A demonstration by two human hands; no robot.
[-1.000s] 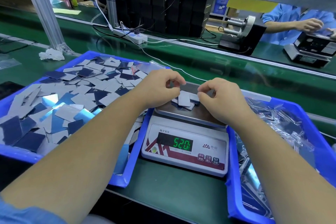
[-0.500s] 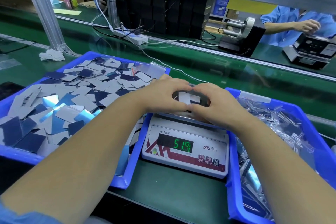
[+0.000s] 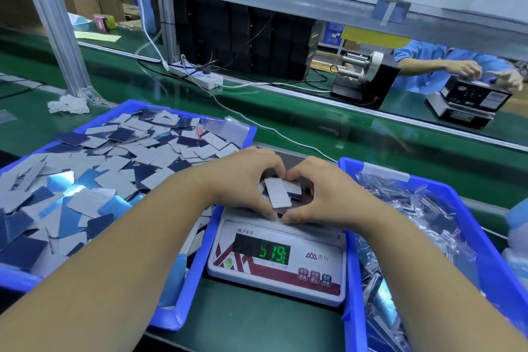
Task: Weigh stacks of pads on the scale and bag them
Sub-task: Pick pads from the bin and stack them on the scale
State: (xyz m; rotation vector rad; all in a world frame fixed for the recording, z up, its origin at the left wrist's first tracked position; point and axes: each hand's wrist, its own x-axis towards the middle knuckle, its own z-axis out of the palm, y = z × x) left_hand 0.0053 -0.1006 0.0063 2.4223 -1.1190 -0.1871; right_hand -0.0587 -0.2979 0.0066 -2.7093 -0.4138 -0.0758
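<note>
The bins (image 3: 188, 306) at lower left and lower right look like glossy blue plastic. The pads (image 3: 114, 180) heaped in the left one are matt grey on one face, shiny blue or dark on the other. The scale (image 3: 275, 274) has a smooth white plastic body and a dull metal pan. The green surface (image 3: 285, 123) is sleek and reflective. Crinkly clear plastic bags (image 3: 405, 203) fill the right bin.

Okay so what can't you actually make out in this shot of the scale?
Head view, the only one:
- Pads on the scale: their count, as both hands cup round them.
- Display: the first digit is broken up.
- Right bin: its near end runs off the frame.
</note>
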